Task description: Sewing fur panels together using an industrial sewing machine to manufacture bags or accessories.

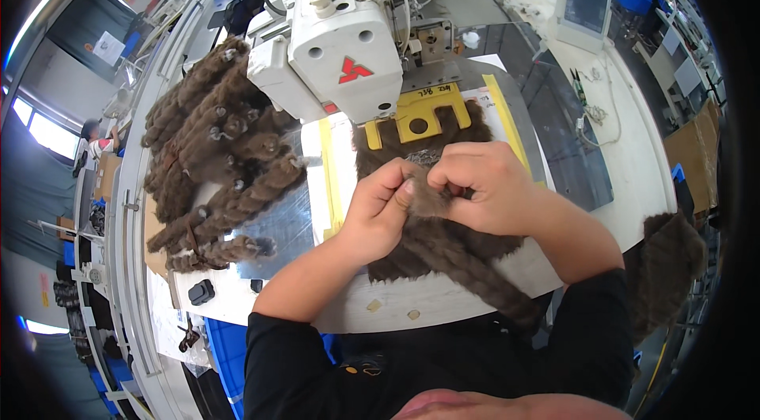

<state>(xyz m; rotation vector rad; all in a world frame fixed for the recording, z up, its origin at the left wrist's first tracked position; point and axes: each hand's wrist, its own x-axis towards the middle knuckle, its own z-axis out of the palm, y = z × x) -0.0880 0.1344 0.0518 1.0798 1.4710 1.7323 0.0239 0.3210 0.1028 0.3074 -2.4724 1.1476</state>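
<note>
My left hand (378,210) and my right hand (489,189) are close together in front of the sewing machine. Both pinch the end of a long, rolled brown fur strip (463,262), whose other end hangs over the table's near edge. Beneath them a flat dark brown fur piece (388,263) lies on the table. A yellow notched plate (408,107) rests across the far part of that piece, right under the machine head. Some greyish material shows just beyond my fingertips; what it is I cannot make out.
The white sewing machine (340,48) rises beyond my hands. At the left lies a pile of rolled fur strips (226,135). A small black object (202,292) sits at the front left. A screen (584,4) stands far right, and more fur (669,273) hangs at the right edge.
</note>
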